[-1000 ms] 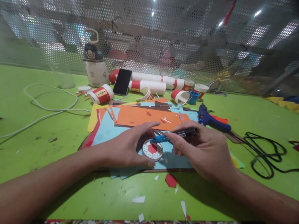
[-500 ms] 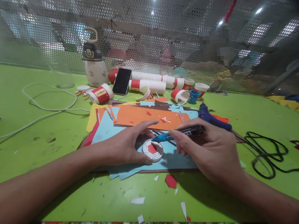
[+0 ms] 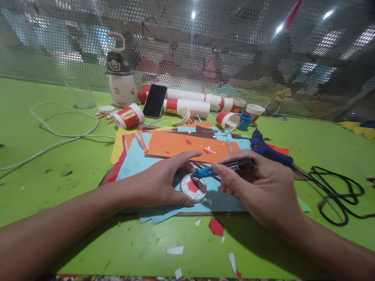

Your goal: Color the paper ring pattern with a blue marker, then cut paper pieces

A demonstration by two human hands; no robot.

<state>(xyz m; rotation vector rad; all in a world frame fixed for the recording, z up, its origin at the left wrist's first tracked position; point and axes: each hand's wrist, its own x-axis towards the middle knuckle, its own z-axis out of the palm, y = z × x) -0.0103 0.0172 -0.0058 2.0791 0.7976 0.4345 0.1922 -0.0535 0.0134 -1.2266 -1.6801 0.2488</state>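
A round white disc [image 3: 187, 195] with a red hexagon in its middle and blue dots around it lies on light blue paper [image 3: 136, 158]. My left hand [image 3: 160, 182] curves around its left side, with the thumb against the near edge and the index finger raised. Some left fingertips are hidden. In a pinch, my right hand [image 3: 263, 186] grips a marker pen [image 3: 238, 165] with a black body and a blue front. The pen's tip is at the disc's upper edge; whether it touches cannot be made out.
Orange card [image 3: 174, 142] lies behind the hands. A glue gun [image 3: 267, 149] with a black cord rests at the right. Farther back stand a bottle [image 3: 122, 87], a phone [image 3: 155, 101] and several paper cups [image 3: 129, 116]. Paper scraps and a red hexagon [image 3: 216, 227] lie in front.
The whole view has shifted slightly, so things appear a little farther right. Both hands keep nearly the same pose, and the pen tip stays at the disc's upper edge.
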